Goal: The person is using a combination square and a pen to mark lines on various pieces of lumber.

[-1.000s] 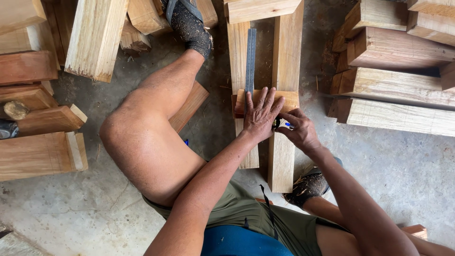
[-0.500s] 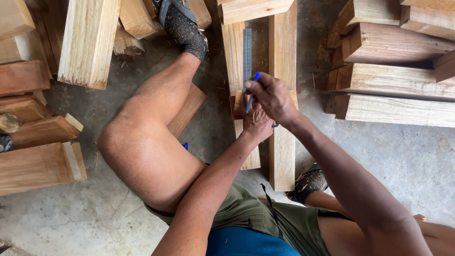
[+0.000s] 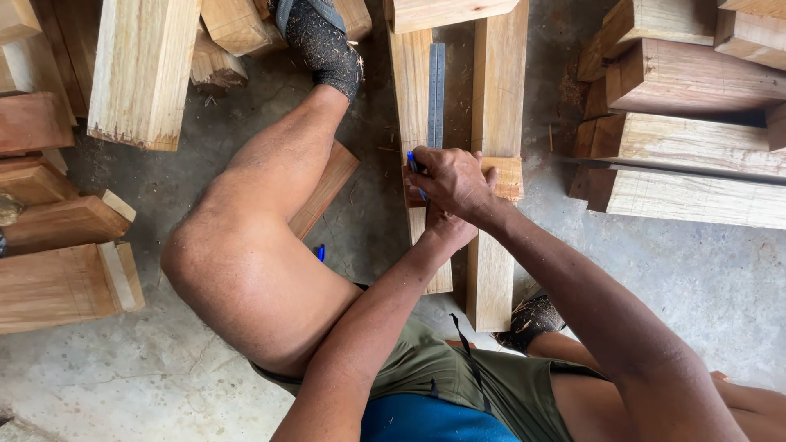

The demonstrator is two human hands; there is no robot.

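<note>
Person squats on concrete floor [image 3: 696,278], head view looking straight down. Two pale planks lie side by side on the floor, running away from the body: left plank [image 3: 412,90], right plank [image 3: 494,90]. A grey steel ruler [image 3: 436,94] lies lengthwise along the left plank's right edge, at the gap between the two. A short block [image 3: 509,176] sits across the planks, mostly covered by the hands.

Right hand [image 3: 450,180] closed around a blue pen [image 3: 414,168], fingers curled tight, pen tip pointing down at the left plank just beside the ruler's near end. Right hand overlaps the left.

Left hand [image 3: 446,229] lies under the right, pressed on the wood at the ruler's near end; fingers hidden, so how far they are spread cannot be told, nor whether they grip anything.

Left knee [image 3: 237,262] bent up, foot in a dark sock [image 3: 319,41] planted beside the left plank. A thin slat [image 3: 327,184] pokes out from under the leg. Small blue object [image 3: 321,252] on the floor by the thigh, too small to tell what.

Stacked timber blocks left [image 3: 57,213] and right [image 3: 688,139], a broad pale beam [image 3: 143,69] upper left. Right foot, dark shoe [image 3: 532,319], at the planks' near end. Olive shorts [image 3: 442,381]
</note>
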